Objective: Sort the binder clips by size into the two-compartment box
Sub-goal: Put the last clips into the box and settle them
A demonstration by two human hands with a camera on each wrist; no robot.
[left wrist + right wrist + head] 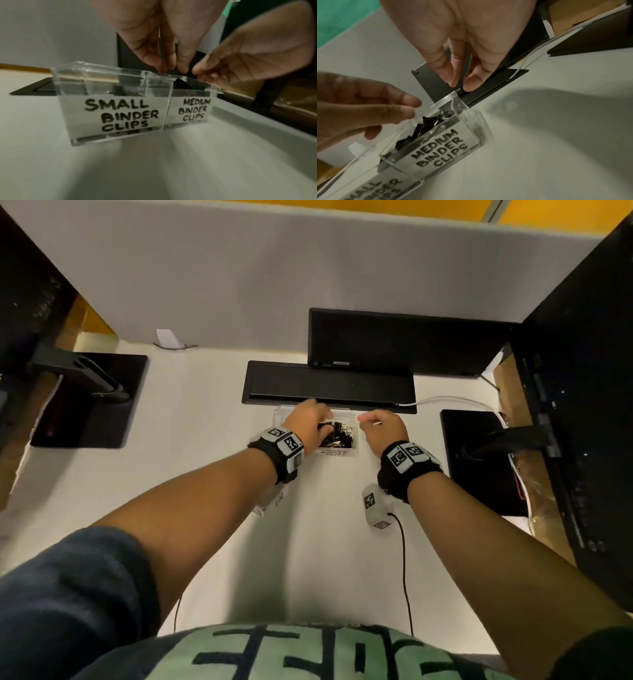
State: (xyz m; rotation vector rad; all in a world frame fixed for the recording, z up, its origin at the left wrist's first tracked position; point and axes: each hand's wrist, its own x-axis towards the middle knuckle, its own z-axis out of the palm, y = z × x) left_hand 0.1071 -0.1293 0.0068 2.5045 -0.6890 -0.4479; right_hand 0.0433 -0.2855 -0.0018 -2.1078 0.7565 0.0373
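Note:
A clear two-compartment box (pixel 337 454) (pixel 120 115) (pixel 440 148) stands on the white desk, labelled SMALL BINDER CLIPS and MEDIUM BINDER CLIPS. Black medium clips (pixel 337 433) (pixel 419 129) fill the right compartment. Small clips (pixel 120 89) lie in the left one. A clear lid edge (pixel 111 70) (pixel 436 105) runs along the top. My left hand (pixel 310 419) (pixel 169 67) pinches that edge over the divider. At the far right corner of the lid, my right hand (pixel 380 424) (pixel 459 86) pinches with thumb and finger. No loose clip shows on the desk.
A black flat panel (pixel 329 386) lies just behind the box, with a dark screen (pixel 394 344) behind that. Black monitor bases stand at the left (pixel 92 402) and right (pixel 479 460). A white cable (pixel 445 400) and a black cord (pixel 404 559) run on the right.

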